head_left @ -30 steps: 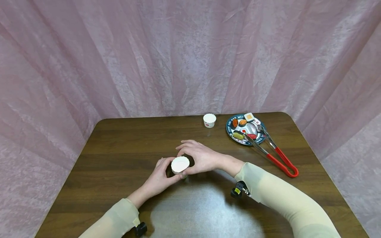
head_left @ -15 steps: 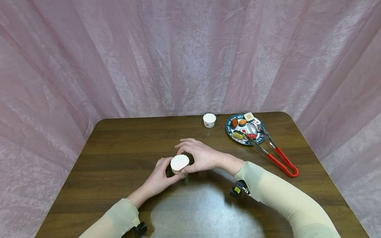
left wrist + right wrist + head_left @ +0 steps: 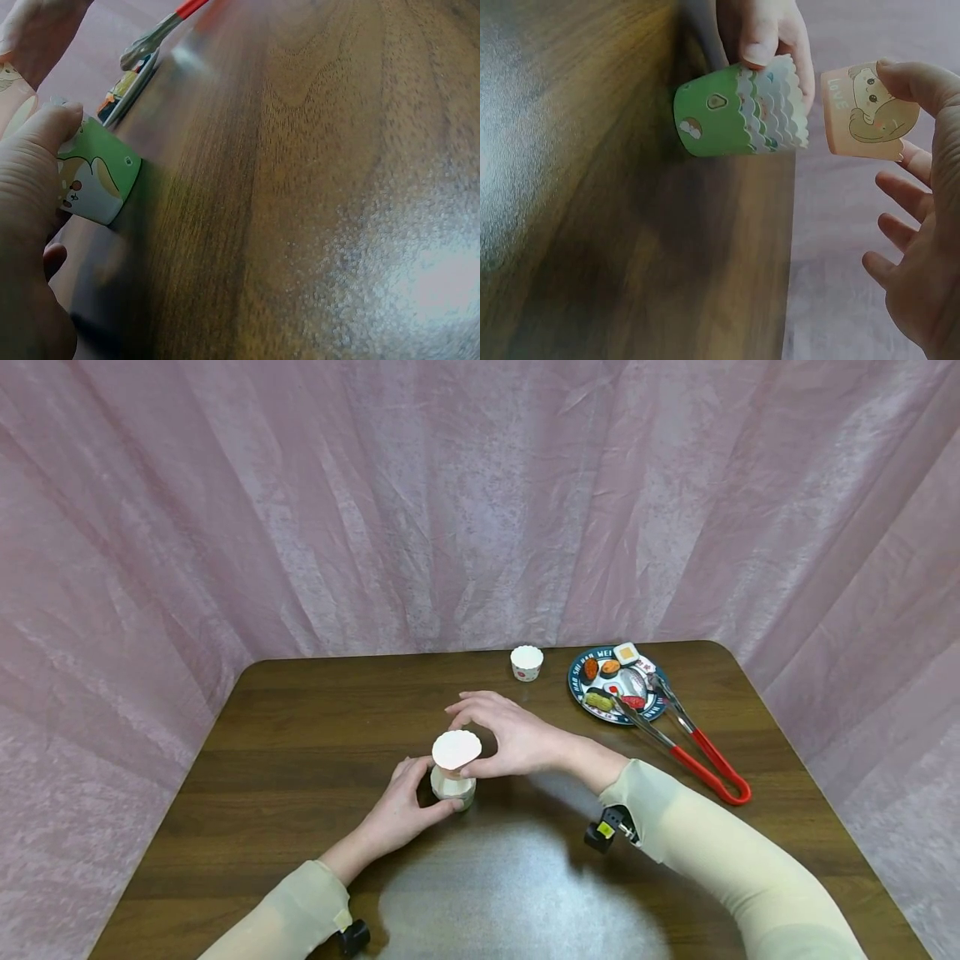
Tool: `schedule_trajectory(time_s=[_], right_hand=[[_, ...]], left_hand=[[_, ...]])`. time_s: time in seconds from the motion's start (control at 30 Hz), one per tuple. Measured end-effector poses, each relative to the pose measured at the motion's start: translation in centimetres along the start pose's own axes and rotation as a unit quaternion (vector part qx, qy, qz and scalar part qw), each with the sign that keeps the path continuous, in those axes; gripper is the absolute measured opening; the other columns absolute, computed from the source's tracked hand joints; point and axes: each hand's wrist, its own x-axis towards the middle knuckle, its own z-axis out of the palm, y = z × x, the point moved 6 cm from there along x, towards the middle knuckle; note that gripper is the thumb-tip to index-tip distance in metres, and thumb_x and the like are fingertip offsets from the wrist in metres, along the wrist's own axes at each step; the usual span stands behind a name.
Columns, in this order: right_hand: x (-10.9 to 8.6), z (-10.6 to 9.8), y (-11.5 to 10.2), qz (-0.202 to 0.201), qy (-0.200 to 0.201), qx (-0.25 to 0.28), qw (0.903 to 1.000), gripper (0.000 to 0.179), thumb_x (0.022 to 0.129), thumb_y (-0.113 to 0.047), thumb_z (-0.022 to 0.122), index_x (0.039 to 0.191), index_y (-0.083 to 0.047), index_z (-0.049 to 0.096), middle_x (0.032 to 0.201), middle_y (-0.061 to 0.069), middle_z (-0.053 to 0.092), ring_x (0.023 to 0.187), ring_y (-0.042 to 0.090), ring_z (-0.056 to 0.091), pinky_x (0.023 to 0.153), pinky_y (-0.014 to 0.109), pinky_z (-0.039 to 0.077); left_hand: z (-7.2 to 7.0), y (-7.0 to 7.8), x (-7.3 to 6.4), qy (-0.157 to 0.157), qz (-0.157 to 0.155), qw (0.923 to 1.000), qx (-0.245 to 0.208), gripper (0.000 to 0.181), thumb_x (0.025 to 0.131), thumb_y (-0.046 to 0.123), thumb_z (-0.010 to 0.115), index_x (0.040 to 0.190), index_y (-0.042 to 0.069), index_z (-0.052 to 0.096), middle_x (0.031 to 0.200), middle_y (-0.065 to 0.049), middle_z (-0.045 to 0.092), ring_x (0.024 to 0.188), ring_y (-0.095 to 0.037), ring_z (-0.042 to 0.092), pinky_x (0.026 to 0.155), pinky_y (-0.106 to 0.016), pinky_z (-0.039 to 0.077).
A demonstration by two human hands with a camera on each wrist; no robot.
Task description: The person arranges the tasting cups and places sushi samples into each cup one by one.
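"Status of the operation?"

"Partial, by judgement. The peach cup (image 3: 859, 127) is clear of the green stack (image 3: 712, 116) and held directly above it, with a small gap visible in the right wrist view. The right hand (image 3: 513, 739) grips this cup between thumb and fingers."

"State of the left hand (image 3: 403, 807)?"

"Clasped around the green stack, thumb against its side. The stack appears to stand on the table (image 3: 322, 710)."

"Items completed?"

"The peach cup is free of the stack. A lone cup (image 3: 527, 669) stands near the far edge of the table, beside the plate (image 3: 574, 682), touched by neither hand. Its link to the stack cannot be confirmed from these views."

"Items outstanding?"

"The peach cup is not yet set down. Several scalloped rims show on the green stack, so multiple cups are nested there. Judged as cup separation, most of the work is incomplete. On the plate lie food pieces (image 3: 598, 701), with the tips of the tongs (image 3: 697, 769) above its surface; neither hand is on these items."
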Motion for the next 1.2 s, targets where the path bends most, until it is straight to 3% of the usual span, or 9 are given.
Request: schedule_trajectory(time_s=[0.23, 0.47, 0.67, 0.9, 1.2], right_hand=[[-0.6, -1.1, 0.8, 0.019, 0.023, -0.009, 0.9995, 0.05, 0.082, -0.045, 0.084, 0.121, -0.021, 0.064, 0.15, -0.003, 0.051, 0.149, 0.022, 0.03, 0.12, 0.051, 0.024], [-1.6, -2.3, 2.0, 0.051, 0.027, -0.033, 0.9978, 0.05, 0.081, -0.046, 0.084, 0.121, -0.023, 0.065, 0.151, -0.004, 0.05, 0.151, 0.02, 0.026, 0.12, 0.055, 0.02], [-2.6, -3.1, 3.4, 0.072, 0.039, -0.064, 0.9946, 0.052, 0.08, -0.051, 0.083, 0.121, -0.023, 0.066, 0.153, 0.001, 0.048, 0.152, 0.027, 0.023, 0.118, 0.063, 0.019], [-3.8, -4.1, 5.1, 0.112, 0.065, -0.097, 0.9868, 0.053, 0.078, -0.052, 0.085, 0.119, -0.024, 0.067, 0.158, 0.002, 0.043, 0.154, 0.027, 0.017, 0.119, 0.062, 0.018], [-4.8, -5.0, 6.3, 0.115, 0.096, -0.136, 0.9794, 0.051, 0.077, -0.05, 0.086, 0.117, -0.024, 0.068, 0.161, 0.009, 0.036, 0.155, 0.035, 0.009, 0.121, 0.06, 0.007]], left_hand=[[0.0, 0.1, 0.1, 0.011, 0.028, 0.9995, -0.006, 0.065, 0.085, 0.05, 0.082, 0.135, 0.018, 0.056, 0.132, 0.005, 0.06, 0.142, -0.031, 0.036, 0.121, -0.056, 0.017], [0.0, 0.2, 0.2, 0.008, 0.029, 0.9994, -0.016, 0.063, 0.085, 0.051, 0.082, 0.134, 0.02, 0.056, 0.13, 0.007, 0.06, 0.14, -0.025, 0.037, 0.122, -0.055, 0.014], [0.1, 0.3, 0.3, 0.011, 0.032, 0.9993, -0.013, 0.063, 0.085, 0.047, 0.083, 0.133, 0.018, 0.057, 0.13, 0.004, 0.06, 0.14, -0.027, 0.037, 0.121, -0.055, 0.015], [0.0, 0.4, 0.2, 0.015, 0.034, 0.9992, -0.013, 0.062, 0.084, 0.045, 0.085, 0.133, 0.018, 0.057, 0.13, 0.004, 0.06, 0.14, -0.028, 0.037, 0.121, -0.055, 0.016], [-0.1, 0.5, 0.1, 0.017, 0.034, 0.9992, -0.012, 0.063, 0.082, 0.043, 0.087, 0.133, 0.017, 0.058, 0.129, 0.004, 0.061, 0.14, -0.028, 0.037, 0.121, -0.055, 0.016]])
